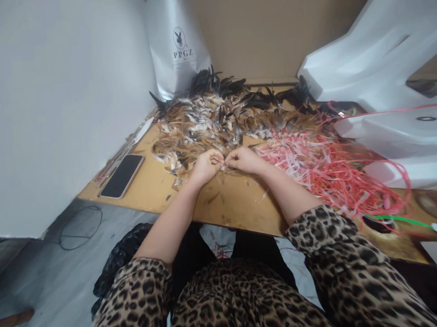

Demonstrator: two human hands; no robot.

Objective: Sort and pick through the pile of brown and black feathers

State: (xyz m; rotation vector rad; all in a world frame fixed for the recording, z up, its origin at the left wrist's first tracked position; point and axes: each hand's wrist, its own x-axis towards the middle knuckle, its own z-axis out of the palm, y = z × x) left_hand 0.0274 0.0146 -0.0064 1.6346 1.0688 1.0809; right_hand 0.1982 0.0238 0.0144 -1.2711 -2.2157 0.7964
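Observation:
My left hand and my right hand meet above the front part of the wooden tabletop. Thumb and fingers of each are pinched together, tip to tip with the other hand. Something small and pale shows between the fingertips, too small to name. Just behind my hands spreads a heap of brown, white and black feathers. To the right of my right hand lies a tangle of pink and red ribbon-like strips.
A phone lies at the table's left end, beside a white wall. A white printed bag stands behind the feathers. White machine-like housing rises on the right. A green strip crosses a dark hole near the right front edge.

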